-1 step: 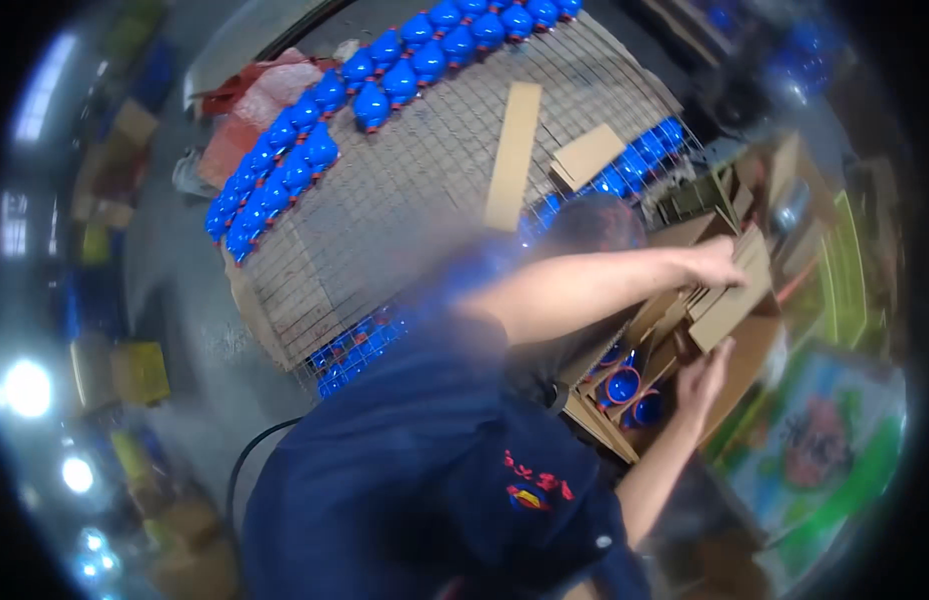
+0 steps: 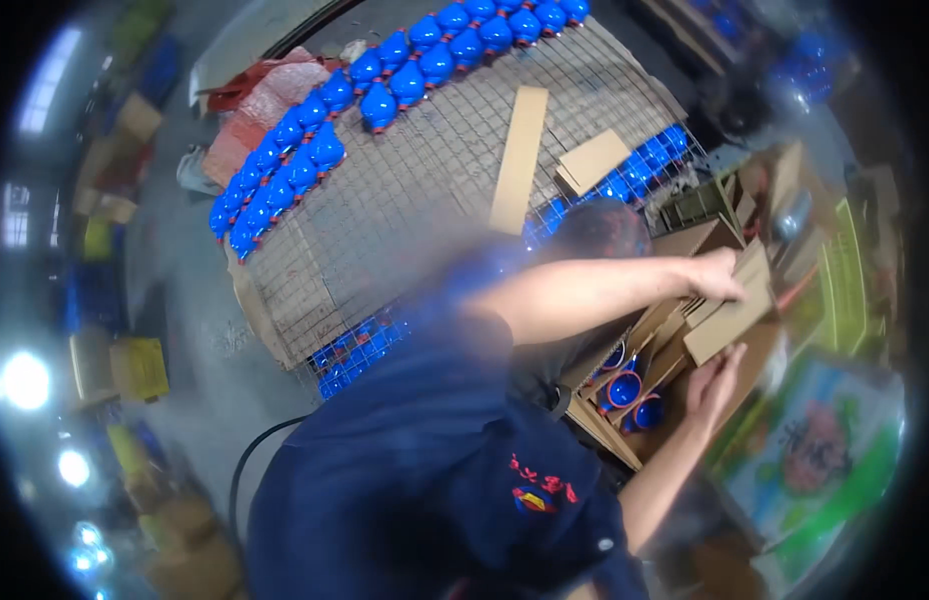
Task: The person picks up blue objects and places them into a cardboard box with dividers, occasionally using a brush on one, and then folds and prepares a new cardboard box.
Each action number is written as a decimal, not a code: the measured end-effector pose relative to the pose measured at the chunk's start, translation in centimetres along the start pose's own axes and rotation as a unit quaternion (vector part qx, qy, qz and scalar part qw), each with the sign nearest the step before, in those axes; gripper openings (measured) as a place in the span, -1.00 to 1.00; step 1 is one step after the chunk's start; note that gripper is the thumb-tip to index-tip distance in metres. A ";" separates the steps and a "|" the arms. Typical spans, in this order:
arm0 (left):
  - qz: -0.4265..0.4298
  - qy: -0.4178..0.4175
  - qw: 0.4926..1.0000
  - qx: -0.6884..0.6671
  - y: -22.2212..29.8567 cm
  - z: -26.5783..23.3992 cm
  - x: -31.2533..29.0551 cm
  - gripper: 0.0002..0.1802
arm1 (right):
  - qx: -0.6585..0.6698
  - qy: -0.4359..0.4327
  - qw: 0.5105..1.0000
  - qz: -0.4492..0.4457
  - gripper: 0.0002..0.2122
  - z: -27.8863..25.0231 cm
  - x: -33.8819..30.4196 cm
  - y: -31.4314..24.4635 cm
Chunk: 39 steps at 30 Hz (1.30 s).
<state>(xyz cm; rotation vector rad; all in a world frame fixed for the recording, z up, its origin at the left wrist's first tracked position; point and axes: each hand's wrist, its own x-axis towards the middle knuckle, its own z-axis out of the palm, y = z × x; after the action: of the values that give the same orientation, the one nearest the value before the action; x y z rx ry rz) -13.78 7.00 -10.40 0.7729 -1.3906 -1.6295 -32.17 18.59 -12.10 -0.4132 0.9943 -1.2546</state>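
Note:
My left hand (image 2: 718, 275) reaches across to the carton on the right and grips the upper part of several flat cardboard pieces (image 2: 730, 318), held together as a tilted stack. My right hand (image 2: 717, 382) is at the lower edge of this stack, its fingers bent against it. The stack is over the open brown carton (image 2: 760, 365). Inside the carton, blue cup-like pieces with red rims (image 2: 623, 390) stand beside upright cardboard dividers (image 2: 660, 335). My arms and the stack hide part of the carton's inside.
A wire-grid table (image 2: 425, 170) carries rows of glossy blue rounded pieces (image 2: 305, 170) along its far side. On it lie a long cardboard strip (image 2: 520, 155) and a shorter cardboard stack (image 2: 595, 160). More blue pieces (image 2: 650, 165) show near its right edge. A printed bag (image 2: 815, 450) is at lower right.
The cardboard pieces look more evenly lined up and slightly turned between my hands. My right hand has shifted a little to the right along their lower edge.

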 end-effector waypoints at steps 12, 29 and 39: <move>0.029 0.533 0.823 -0.192 -1.1 -29.3 -32.0 -0.68 | -0.808 0.034 0.584 -0.070 -0.38 -16.3 1.6 8.4; -0.114 0.712 0.684 -0.113 -5.9 -43.5 -51.0 -0.47 | -0.506 -0.159 0.726 -0.439 -0.66 27.3 -2.9 8.0; -0.114 0.600 0.712 -0.347 -0.6 -30.0 -51.6 -0.34 | 0.033 -0.190 0.881 0.431 -0.41 32.7 -5.0 22.2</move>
<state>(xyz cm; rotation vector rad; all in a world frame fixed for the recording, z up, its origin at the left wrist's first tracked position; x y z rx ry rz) 35.77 38.91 -20.12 1.1908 0.2646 -1.1706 7.43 22.03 -8.97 -0.1124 0.6610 -0.3682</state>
